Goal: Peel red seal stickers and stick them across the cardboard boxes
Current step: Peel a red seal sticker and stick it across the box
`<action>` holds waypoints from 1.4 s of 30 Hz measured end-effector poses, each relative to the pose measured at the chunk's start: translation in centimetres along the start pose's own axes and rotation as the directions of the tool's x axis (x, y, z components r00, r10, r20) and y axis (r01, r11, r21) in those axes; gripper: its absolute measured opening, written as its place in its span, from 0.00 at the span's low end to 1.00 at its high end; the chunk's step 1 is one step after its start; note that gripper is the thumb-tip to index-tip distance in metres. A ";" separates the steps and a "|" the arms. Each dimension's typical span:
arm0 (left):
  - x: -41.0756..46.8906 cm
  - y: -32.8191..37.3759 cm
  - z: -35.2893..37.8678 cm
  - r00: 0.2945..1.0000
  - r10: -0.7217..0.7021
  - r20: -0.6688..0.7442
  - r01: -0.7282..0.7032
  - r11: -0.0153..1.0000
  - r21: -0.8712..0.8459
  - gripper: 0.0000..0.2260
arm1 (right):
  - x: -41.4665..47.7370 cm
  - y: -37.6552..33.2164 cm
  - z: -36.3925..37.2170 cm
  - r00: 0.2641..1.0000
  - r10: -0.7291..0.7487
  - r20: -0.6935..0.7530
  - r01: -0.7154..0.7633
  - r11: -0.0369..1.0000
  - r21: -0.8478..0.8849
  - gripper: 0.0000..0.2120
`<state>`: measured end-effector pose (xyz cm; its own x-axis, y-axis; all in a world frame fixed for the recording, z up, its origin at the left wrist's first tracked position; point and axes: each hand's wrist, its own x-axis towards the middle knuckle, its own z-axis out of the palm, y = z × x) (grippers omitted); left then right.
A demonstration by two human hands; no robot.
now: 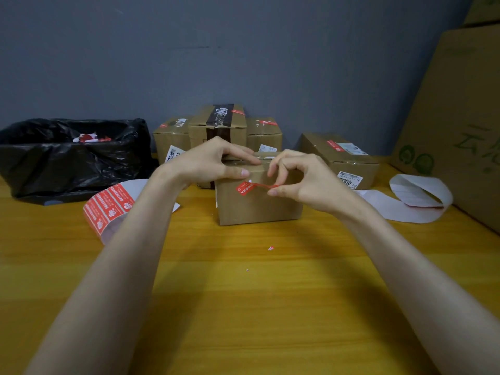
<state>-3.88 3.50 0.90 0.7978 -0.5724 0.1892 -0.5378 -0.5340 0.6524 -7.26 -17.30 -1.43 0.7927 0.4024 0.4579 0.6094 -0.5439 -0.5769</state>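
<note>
Near half of table (pixel 243 307): bare wood between the forearms. Box (pixel 257 209) at centre; sticker sheet (pixel 108 209) at 9 o'clock, backing strip (pixel 416 204) at 3, bag (pixel 67 161) at 10, sealed boxes (pixel 216 125) at 12. Left hand (pixel 211 163) grips the box's top edge; right hand (pixel 297 177) pinches sticker (pixel 247 187), its left end apparently stuck to the box front.

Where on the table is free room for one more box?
The widest bare patch is the table in front of the near box, down to the near edge; only tiny scraps lie there. Crowded: the back, with the black bag, the stacked boxes, and the paper strip at right.
</note>
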 end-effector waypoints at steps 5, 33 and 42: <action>0.0 0.0 0.1 1.000 -0.003 0.003 0.003 1.000 -0.014 0.15 | 0.0 -0.1 -0.1 1.000 0.000 0.028 0.000 1.000 -0.006 0.16; -0.1 0.0 -0.1 0.999 -0.032 0.012 0.033 0.998 -0.056 0.14 | -0.3 -1.0 -1.5 0.995 0.050 0.082 -0.064 0.981 0.183 0.14; 0.2 3.2 -0.2 0.969 0.051 -0.242 -0.065 0.997 -0.051 0.07 | 1.3 -2.6 -3.1 0.990 0.130 0.055 -0.137 0.982 0.133 0.11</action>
<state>-5.36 1.77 3.12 0.8118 -0.4312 0.3938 -0.5738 -0.4635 0.6752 -7.83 -17.69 2.76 0.8652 0.3678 0.3409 0.4921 -0.4913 -0.7187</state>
